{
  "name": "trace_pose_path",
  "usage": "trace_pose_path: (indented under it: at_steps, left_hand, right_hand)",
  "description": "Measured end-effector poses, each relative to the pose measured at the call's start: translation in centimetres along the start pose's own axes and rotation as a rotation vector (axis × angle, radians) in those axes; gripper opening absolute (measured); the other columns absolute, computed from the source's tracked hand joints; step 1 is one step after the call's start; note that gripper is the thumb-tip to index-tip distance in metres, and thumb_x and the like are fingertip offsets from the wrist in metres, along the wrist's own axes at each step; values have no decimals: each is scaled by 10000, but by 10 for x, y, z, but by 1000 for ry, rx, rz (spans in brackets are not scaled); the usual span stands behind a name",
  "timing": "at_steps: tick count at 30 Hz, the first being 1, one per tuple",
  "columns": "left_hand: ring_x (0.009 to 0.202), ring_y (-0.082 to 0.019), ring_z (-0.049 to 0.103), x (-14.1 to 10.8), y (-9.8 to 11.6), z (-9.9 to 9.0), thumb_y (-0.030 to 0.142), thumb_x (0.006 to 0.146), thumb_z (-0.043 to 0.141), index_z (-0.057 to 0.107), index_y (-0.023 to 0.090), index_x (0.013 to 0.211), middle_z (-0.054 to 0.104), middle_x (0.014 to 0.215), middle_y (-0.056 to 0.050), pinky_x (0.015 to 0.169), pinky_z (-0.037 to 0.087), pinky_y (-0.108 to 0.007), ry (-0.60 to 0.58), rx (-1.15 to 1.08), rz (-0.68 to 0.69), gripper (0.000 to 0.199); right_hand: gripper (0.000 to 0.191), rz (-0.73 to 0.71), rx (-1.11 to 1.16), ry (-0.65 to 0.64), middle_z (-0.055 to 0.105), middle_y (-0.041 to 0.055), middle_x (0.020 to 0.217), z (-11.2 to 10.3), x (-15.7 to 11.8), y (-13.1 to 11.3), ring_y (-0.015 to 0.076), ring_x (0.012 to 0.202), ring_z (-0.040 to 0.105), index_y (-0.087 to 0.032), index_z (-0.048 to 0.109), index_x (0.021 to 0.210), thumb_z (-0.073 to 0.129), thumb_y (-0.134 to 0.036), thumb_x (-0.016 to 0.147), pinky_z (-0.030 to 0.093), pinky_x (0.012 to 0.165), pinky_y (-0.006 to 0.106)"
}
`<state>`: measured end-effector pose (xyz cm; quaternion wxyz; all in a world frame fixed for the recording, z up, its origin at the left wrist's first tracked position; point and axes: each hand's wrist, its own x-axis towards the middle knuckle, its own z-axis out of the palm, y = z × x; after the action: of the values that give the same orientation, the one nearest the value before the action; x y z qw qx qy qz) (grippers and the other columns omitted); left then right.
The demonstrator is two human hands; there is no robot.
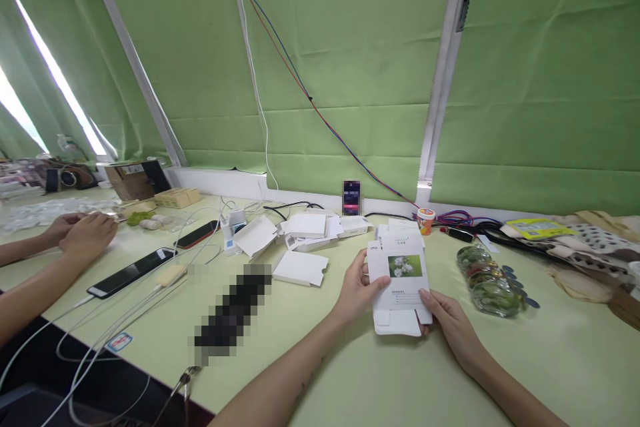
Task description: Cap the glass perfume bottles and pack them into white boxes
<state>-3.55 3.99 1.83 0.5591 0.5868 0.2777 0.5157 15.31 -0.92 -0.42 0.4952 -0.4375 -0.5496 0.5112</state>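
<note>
While left grip (359,288) pinches flat white carton (404,292), likely thin cardboard, right grip (450,321) holds lower edge.

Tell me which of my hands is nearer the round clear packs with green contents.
Right. Your right hand holds the lower right of the white carton, left of the packs; your left hand holds the carton's left edge, farther from them.

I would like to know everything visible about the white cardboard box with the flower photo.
The white cardboard box looks nearly flat, with flaps at its ends. White flowers on green fill its photo; small print lies above and below. The left hand holds its left edge, the right hand its lower right, above the pale green table.
</note>
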Motion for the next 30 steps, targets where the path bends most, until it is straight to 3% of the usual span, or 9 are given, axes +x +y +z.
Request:
trace_pose_path:
  at_steps: [30]
  left_hand:
    - [928, -259, 686, -1, 0, 1, 341, 720, 776, 475, 176, 1197, 703, 1049, -114, 719, 564, -312, -1, -7, -1, 588]
  right_hand:
    - [474, -2, 21, -5, 577, -11, 495, -1, 0, 1, 149, 482, 491, -170, 611, 619, 563, -594, 828, 403, 495, 264]
